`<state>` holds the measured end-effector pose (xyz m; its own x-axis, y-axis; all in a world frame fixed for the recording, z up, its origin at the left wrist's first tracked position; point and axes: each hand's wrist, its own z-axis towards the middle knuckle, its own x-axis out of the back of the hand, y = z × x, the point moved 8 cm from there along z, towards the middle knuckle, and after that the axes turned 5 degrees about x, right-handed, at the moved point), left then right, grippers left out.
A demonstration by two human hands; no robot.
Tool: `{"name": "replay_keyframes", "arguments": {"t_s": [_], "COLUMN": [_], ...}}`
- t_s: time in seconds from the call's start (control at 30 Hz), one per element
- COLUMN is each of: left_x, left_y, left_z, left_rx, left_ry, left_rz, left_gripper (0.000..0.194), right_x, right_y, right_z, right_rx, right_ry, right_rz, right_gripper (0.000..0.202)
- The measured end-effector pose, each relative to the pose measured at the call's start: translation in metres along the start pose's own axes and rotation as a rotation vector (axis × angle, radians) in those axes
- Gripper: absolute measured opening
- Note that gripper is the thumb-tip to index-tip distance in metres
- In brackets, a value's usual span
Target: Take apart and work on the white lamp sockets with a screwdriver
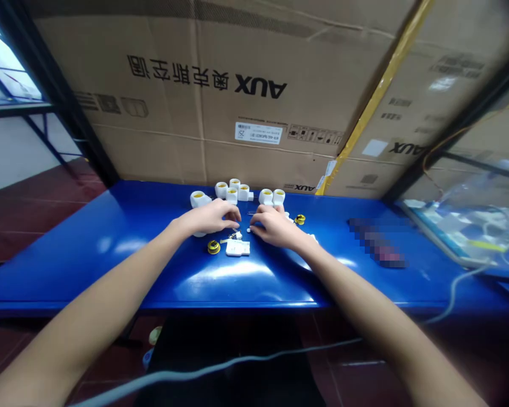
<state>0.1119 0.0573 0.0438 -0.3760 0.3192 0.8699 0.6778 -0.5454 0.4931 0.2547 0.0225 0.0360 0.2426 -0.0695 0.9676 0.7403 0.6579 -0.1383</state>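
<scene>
Near the middle of the blue table, my left hand (218,216) has its fingers bent downward beside small white and metal parts (237,235); what its fingertips hold, if anything, is too small to tell. My right hand (272,225) is curled just to the right, its fingertips near a tiny white piece (248,230). A flat white plastic part (238,247) lies in front of the hands. One yellow and black round piece (213,247) sits left of it, another (300,219) beyond my right wrist. Several white round-topped housings (232,195) with yellow inside stand behind the hands.
A large cardboard box (173,113) rises behind the blue table (110,249). At the right are a tray (441,237) with white parts, a pale cable (453,294) and a pixelated dark object (377,246). Another pale cable crosses below the front edge.
</scene>
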Motion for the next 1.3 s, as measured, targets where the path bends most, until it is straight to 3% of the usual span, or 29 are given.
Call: {"name": "replay_keyframes", "arguments": {"t_s": [0.17,0.33,0.4,0.47,0.53,0.6,0.7,0.8,0.9,1.0,1.2,1.3], "left_x": [0.032,0.061,0.062,0.055,0.051,0.052,0.063,0.068,0.057,0.047,0.039,0.043], "left_y": [-0.005,-0.036,-0.047,-0.056,-0.062,-0.063,-0.055,-0.04,-0.02,-0.004,-0.004,-0.004], "left_z": [-0.011,-0.034,-0.041,-0.043,-0.042,-0.037,-0.03,-0.027,-0.024,-0.02,-0.016,-0.019], "left_rx": [0.033,0.253,0.276,0.275,0.27,0.256,0.23,0.208,0.138,0.044,0.083,0.088], "left_ry": [0.138,0.032,-0.061,-0.175,-0.224,-0.188,0.002,0.176,0.176,0.152,0.081,0.083], "left_rz": [0.057,0.052,0.024,-0.028,-0.051,-0.052,-0.1,-0.291,-0.45,-0.519,-1.153,-1.289], "left_gripper": [0.036,0.052,0.065,0.072,0.067,0.053,0.044,0.047,0.042,0.035,0.023,0.031], "right_x": [0.014,0.03,0.03,0.026,0.02,0.014,0.005,-0.002,-0.009,-0.012,-0.017,-0.018], "right_y": [-0.002,0.002,-0.002,-0.009,-0.014,-0.015,-0.015,-0.02,-0.023,-0.023,-0.019,-0.015], "right_z": [-0.001,-0.003,-0.004,-0.004,-0.004,-0.002,0.002,0.007,0.01,0.012,0.013,0.014], "right_rx": [0.023,0.026,0.075,0.158,0.209,0.215,0.214,0.211,0.167,0.126,0.099,0.103], "right_ry": [0.126,0.321,0.353,0.358,0.351,0.343,0.296,0.207,0.104,0.03,-0.016,0.025], "right_rz": [0.099,0.394,0.434,0.423,0.393,0.356,0.3,0.247,0.182,0.155,0.194,0.215], "right_gripper": [0.015,0.029,0.027,0.044,0.052,0.047,0.04,0.048,0.053,0.044,0.025,0.022]}}
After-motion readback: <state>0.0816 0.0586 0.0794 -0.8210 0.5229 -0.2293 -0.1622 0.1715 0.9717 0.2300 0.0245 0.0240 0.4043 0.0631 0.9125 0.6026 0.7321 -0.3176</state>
